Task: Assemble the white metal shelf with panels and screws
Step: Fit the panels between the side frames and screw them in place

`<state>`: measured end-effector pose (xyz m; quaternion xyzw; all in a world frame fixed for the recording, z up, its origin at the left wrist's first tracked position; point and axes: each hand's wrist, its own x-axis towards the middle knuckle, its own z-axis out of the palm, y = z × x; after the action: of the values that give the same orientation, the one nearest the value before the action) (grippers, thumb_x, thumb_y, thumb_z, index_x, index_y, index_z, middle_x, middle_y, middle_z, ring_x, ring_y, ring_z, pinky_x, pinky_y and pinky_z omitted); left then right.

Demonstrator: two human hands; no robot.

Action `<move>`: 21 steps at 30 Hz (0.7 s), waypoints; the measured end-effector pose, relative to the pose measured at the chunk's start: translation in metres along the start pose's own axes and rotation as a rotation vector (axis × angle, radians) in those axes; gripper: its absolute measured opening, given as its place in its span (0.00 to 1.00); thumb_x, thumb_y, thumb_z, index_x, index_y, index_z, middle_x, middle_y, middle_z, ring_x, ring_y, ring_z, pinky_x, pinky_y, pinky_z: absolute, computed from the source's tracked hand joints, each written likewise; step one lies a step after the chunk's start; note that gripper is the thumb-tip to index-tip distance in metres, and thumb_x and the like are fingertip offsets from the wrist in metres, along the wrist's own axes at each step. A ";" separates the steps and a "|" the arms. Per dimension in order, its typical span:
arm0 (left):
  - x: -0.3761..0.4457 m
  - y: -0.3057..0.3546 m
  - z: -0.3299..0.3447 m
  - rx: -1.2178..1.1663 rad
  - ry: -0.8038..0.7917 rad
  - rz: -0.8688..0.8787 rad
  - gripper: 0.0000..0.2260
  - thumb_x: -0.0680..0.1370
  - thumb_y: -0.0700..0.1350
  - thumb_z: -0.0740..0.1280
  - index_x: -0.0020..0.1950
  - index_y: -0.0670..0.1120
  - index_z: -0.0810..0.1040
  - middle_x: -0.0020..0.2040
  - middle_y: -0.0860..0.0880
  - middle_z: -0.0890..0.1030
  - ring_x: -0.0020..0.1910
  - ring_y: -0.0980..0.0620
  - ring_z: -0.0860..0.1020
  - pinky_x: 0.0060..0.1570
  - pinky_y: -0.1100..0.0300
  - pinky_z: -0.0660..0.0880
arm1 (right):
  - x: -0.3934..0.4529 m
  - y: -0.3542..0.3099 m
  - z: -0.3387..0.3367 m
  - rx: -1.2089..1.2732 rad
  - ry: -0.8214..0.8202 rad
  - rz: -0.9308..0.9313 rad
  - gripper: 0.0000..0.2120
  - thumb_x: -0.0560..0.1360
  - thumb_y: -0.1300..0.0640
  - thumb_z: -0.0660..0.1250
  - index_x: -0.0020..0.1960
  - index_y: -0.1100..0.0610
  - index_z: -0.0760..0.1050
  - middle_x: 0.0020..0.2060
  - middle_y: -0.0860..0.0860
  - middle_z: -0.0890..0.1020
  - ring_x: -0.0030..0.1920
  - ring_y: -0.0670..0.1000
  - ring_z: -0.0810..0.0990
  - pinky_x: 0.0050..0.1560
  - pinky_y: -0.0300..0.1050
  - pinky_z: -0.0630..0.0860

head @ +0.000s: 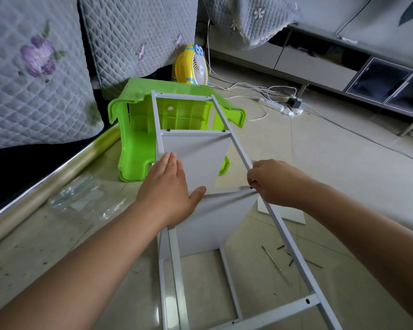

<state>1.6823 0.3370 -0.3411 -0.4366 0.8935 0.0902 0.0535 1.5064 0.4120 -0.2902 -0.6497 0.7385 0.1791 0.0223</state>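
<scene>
Pale tiled floor (332, 163); quilted floral covers (34, 67) left; grey cabinet (320, 65), possibly TV stand.

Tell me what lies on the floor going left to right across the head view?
Plastic bag → green stool → yellow fan → loose screws → power strip.
</scene>
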 end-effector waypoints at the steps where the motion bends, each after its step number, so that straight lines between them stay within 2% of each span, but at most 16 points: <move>1: 0.000 0.000 0.000 0.000 0.001 -0.001 0.35 0.79 0.60 0.46 0.75 0.36 0.42 0.76 0.39 0.41 0.75 0.46 0.39 0.73 0.56 0.40 | 0.000 -0.001 0.000 -0.004 0.001 0.005 0.12 0.77 0.64 0.56 0.55 0.58 0.76 0.52 0.52 0.75 0.53 0.55 0.76 0.50 0.45 0.74; 8: -0.002 0.001 -0.002 -0.024 -0.003 -0.019 0.35 0.80 0.60 0.46 0.75 0.35 0.42 0.76 0.39 0.40 0.75 0.45 0.38 0.73 0.56 0.40 | -0.001 -0.007 0.008 0.003 0.046 0.064 0.09 0.76 0.65 0.57 0.54 0.60 0.73 0.51 0.54 0.75 0.51 0.54 0.76 0.46 0.44 0.73; 13: -0.002 0.001 0.000 -0.023 -0.008 -0.014 0.36 0.79 0.61 0.46 0.75 0.35 0.42 0.76 0.39 0.40 0.75 0.45 0.38 0.73 0.56 0.40 | 0.000 -0.010 0.011 0.004 0.055 0.108 0.07 0.78 0.64 0.56 0.53 0.61 0.72 0.51 0.55 0.75 0.51 0.56 0.77 0.42 0.44 0.68; 17: -0.001 -0.001 0.000 -0.013 -0.013 -0.020 0.36 0.79 0.61 0.46 0.75 0.35 0.42 0.76 0.39 0.40 0.75 0.46 0.38 0.74 0.56 0.39 | 0.000 -0.015 0.012 0.049 0.035 0.151 0.07 0.79 0.62 0.55 0.54 0.62 0.70 0.53 0.57 0.74 0.54 0.58 0.76 0.43 0.45 0.68; 21: -0.001 0.001 -0.001 -0.006 -0.009 -0.017 0.36 0.79 0.61 0.46 0.75 0.35 0.43 0.76 0.39 0.40 0.75 0.46 0.39 0.74 0.56 0.40 | -0.001 -0.013 0.007 0.049 0.011 0.183 0.15 0.81 0.53 0.51 0.57 0.62 0.71 0.55 0.57 0.74 0.57 0.59 0.75 0.50 0.47 0.71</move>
<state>1.6817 0.3379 -0.3396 -0.4440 0.8892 0.0942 0.0569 1.5177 0.4140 -0.2996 -0.5797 0.7990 0.1587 0.0178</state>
